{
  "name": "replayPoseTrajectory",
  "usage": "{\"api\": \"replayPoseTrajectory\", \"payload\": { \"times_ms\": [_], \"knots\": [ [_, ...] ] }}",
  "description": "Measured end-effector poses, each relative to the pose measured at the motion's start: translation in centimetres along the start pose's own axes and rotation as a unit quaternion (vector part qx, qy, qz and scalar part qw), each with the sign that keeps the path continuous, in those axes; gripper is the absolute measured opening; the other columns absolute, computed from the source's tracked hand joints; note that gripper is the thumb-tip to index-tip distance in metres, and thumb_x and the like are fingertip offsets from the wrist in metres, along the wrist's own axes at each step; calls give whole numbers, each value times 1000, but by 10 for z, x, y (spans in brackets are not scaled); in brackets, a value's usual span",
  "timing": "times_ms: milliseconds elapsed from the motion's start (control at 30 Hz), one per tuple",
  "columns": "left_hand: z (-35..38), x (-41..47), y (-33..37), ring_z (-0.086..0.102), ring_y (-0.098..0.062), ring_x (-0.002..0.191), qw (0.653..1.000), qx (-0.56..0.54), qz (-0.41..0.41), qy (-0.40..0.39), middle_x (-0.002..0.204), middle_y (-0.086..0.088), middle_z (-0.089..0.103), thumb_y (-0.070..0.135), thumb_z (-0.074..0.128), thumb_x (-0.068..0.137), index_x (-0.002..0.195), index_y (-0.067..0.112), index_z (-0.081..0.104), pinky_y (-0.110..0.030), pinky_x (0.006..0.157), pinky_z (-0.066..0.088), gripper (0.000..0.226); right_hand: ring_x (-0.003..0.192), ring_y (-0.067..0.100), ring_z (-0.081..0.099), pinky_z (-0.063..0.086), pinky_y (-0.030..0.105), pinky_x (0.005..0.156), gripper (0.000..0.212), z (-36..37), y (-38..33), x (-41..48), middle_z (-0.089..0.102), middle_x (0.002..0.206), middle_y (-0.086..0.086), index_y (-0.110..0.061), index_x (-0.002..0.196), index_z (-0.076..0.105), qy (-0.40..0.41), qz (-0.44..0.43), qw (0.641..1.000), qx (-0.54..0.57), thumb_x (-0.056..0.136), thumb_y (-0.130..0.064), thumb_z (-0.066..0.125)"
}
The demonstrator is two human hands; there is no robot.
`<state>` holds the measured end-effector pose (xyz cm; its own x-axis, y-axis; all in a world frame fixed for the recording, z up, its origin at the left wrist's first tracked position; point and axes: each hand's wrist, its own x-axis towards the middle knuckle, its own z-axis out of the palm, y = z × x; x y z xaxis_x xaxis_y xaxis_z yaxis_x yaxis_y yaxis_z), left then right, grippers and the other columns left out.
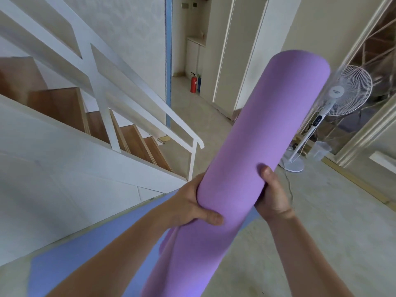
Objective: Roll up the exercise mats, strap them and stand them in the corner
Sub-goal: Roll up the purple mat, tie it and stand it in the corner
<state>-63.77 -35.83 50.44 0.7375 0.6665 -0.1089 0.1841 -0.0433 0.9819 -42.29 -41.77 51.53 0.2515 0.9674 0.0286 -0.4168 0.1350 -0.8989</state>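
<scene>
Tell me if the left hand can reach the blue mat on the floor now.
Probably not yet: the left hand grips the rolled purple mat, as does the right hand. The blue mat lies flat below it, nothing between, so loosing that grip should free the way.

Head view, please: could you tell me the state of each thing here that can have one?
Purple mat: rolled up, held tilted off the floor, no strap visible.
Blue mat: unrolled, flat on the floor.
Left hand: grips the purple mat low down.
Right hand: grips the purple mat on the opposite side.
Fan: upright; running or not, cannot tell.
Fire extinguisher: upright on the floor.
</scene>
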Motion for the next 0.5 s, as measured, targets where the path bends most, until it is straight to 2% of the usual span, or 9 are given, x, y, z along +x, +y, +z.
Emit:
{"api": "replayPoseTrajectory", "payload": {
  "times_ms": [67,100,167,233,300,333,400,500],
  "knots": [
    [-5,0,1,61,-8,119,1000,-1,-14,-1,127,17,64,17,95,50,143,38,46,-44,103,51,108,124,47,53,44,63,102,100,9,4,-1,53,136,32,5,136,49,35,-25,999,-5,60,-47,87],
    [-5,-2,1,60,-7,119,1000,14,-15,22,128,18,61,18,93,52,143,40,44,-43,103,51,106,120,46,57,49,60,97,93,15,5,-2,58,132,29,4,133,52,74,-38,996,-11,60,-42,86],
    [2,-6,5,51,-8,129,991,107,2,87,142,16,47,32,85,57,149,41,32,-40,106,47,106,109,36,67,59,43,80,82,28,6,-2,71,118,14,-3,125,60,178,-57,982,-34,54,-36,84],
    [23,-7,7,34,-16,142,964,235,35,123,157,5,25,47,81,59,157,30,10,-39,111,40,122,99,26,71,58,33,72,84,46,12,-2,74,109,1,-12,122,61,260,-67,959,-87,46,-39,87],
    [46,-5,2,25,-23,146,931,317,35,180,161,-7,13,55,85,56,158,18,-8,-41,115,35,143,98,18,70,58,34,80,90,65,21,-4,71,111,-5,-20,125,57,302,-53,942,-133,44,-44,90],
    [49,-2,-1,30,-27,143,918,324,30,224,159,-9,19,57,86,53,158,16,-7,-43,112,38,146,100,16,69,57,35,84,92,73,27,-5,69,114,-7,-22,127,55,307,-46,940,-140,45,-44,91],
    [42,0,-9,47,-27,129,907,302,51,290,148,-4,39,56,88,46,155,22,10,-43,97,50,138,103,15,68,57,36,87,96,77,33,-10,68,117,-6,-22,130,51,273,-50,950,-140,46,-45,92],
    [18,-8,-20,55,-5,114,932,196,66,299,130,22,48,47,93,44,139,46,28,-29,84,54,115,106,16,66,53,30,84,98,64,20,-9,68,116,-4,-17,132,50,179,-30,975,-132,47,-51,85]
  ]
}}
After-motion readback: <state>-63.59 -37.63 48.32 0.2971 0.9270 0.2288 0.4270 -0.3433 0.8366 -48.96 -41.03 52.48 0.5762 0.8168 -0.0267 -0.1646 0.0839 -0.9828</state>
